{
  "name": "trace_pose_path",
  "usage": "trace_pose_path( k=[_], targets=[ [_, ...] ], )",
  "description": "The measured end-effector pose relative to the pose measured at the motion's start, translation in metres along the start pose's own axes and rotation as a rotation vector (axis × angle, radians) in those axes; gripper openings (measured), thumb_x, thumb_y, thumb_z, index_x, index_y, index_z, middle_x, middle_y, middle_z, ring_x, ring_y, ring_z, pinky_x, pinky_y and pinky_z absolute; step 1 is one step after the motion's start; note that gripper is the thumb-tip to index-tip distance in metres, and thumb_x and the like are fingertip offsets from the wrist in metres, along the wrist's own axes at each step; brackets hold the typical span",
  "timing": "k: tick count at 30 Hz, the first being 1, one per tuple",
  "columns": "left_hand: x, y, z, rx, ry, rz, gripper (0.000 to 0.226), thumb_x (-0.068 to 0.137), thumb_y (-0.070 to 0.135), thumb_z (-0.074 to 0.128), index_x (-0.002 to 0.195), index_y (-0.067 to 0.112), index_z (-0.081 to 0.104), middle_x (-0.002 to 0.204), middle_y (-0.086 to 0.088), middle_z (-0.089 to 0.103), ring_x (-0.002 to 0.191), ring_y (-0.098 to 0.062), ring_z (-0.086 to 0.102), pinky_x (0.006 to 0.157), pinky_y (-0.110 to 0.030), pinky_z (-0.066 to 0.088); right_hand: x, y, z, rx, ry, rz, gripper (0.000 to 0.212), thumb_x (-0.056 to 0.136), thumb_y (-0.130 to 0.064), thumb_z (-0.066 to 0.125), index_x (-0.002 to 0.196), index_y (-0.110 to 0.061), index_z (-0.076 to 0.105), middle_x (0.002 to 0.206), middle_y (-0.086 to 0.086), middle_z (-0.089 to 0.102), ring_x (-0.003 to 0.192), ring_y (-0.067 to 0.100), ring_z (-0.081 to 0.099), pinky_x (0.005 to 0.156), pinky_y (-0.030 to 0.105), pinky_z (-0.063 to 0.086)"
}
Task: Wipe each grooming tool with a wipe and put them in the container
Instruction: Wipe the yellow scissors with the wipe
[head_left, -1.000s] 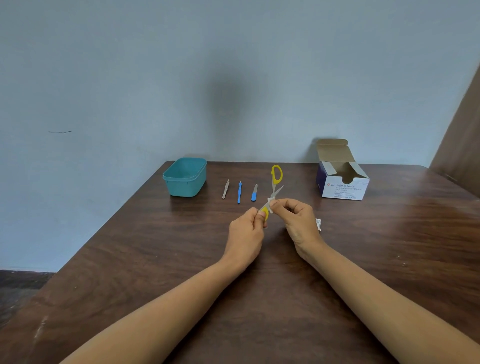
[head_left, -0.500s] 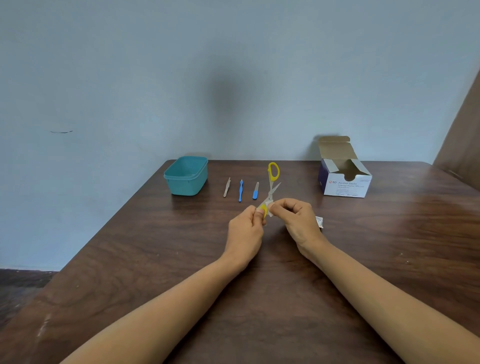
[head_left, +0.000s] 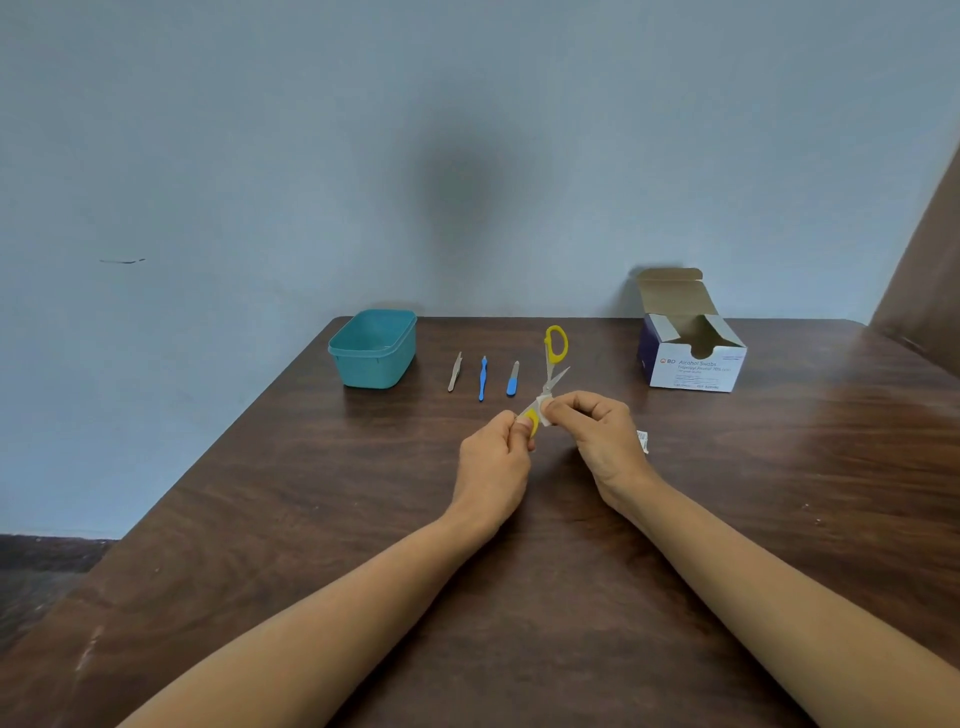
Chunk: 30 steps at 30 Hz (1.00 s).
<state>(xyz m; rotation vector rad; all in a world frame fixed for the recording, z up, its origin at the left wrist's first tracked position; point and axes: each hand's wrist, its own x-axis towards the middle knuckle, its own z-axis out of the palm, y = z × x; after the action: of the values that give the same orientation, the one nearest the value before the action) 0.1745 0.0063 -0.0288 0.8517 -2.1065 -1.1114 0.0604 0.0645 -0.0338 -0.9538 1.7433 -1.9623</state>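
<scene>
While L hand grips scissors, R hand pinches wipe against them

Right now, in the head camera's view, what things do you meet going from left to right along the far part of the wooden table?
Teal plastic container → slim silver metal tweezers → thin blue plastic tool → blue-handled nail file → yellow-handled scissors → open white cardboard box of alcohol swabs.
</scene>
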Motion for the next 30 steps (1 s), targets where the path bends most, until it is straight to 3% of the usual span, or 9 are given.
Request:
trace_pose_path(
  k=[6, 13, 20, 24, 27, 30],
  targets=[
    [0.0007, 0.0001, -0.0011, -0.059, 0.084, 0.02, 0.035, 0.103, 0.027, 0.04, 0.089, 0.003, 0.061, 0.068, 0.008, 0.053, 0.06, -0.005, 0.044, 0.052, -0.01, 0.036, -0.0017, 0.0011, 0.0001, -0.053, -0.047, 0.0, 0.01, 0.082, -0.004, 0.067, 0.077, 0.004, 0.071, 0.081, 0.016, 0.07, 0.077, 0.008, 0.063, 0.073, 0.014, 0.048],
    [0.0016, -0.0026, 0.0005, -0.046, 0.087, 0.026, 0.034, 0.103, 0.027, 0.039, 0.089, 0.006, 0.061, 0.069, 0.005, 0.053, 0.061, -0.006, 0.044, 0.052, -0.016, 0.033, -0.0011, -0.0013, -0.0003, -0.058, -0.057, -0.01, 0.011, 0.08, 0.0, 0.064, 0.076, 0.009, 0.069, 0.08, 0.026, 0.066, 0.076, 0.013, 0.059, 0.071, 0.015, 0.048],
    [0.0053, -0.0036, 0.0001, -0.142, 0.16, -0.026, 0.035, 0.102, 0.03, 0.04, 0.083, 0.009, 0.061, 0.074, 0.001, 0.059, 0.064, -0.006, 0.046, 0.054, -0.011, 0.035, -0.0044, -0.0003, 0.0003, -0.131, -0.15, -0.063, 0.01, 0.079, -0.001, 0.067, 0.071, 0.003, 0.07, 0.067, 0.006, 0.067, 0.067, 0.006, 0.058, 0.072, 0.02, 0.047],
    [0.0032, -0.0033, 0.0006, -0.128, 0.151, -0.014, 0.037, 0.102, 0.035, 0.038, 0.082, 0.013, 0.06, 0.068, 0.003, 0.054, 0.061, -0.005, 0.044, 0.054, -0.015, 0.034, -0.0004, 0.0035, -0.0004, -0.098, -0.081, -0.044, 0.013, 0.08, -0.005, 0.068, 0.068, -0.001, 0.07, 0.075, 0.018, 0.069, 0.074, 0.016, 0.061, 0.08, 0.031, 0.05],
    [0.0036, -0.003, 0.0008, -0.135, 0.153, -0.021, 0.038, 0.102, 0.036, 0.038, 0.083, 0.012, 0.06, 0.066, 0.002, 0.051, 0.058, -0.006, 0.042, 0.055, -0.019, 0.034, -0.0011, 0.0011, -0.0007, -0.015, 0.027, -0.002, 0.013, 0.081, -0.003, 0.067, 0.069, -0.004, 0.071, 0.076, 0.011, 0.071, 0.08, 0.009, 0.066, 0.075, 0.018, 0.049],
    [0.0035, -0.0037, 0.0018, -0.118, 0.133, -0.01, 0.038, 0.102, 0.035, 0.038, 0.083, 0.011, 0.06, 0.066, 0.003, 0.052, 0.056, -0.005, 0.041, 0.052, -0.016, 0.034, -0.0002, -0.0028, -0.0018, 0.195, 0.108, 0.101, 0.013, 0.084, -0.005, 0.067, 0.074, -0.011, 0.072, 0.075, -0.001, 0.069, 0.061, 0.0, 0.056, 0.062, 0.014, 0.04]
  ],
)
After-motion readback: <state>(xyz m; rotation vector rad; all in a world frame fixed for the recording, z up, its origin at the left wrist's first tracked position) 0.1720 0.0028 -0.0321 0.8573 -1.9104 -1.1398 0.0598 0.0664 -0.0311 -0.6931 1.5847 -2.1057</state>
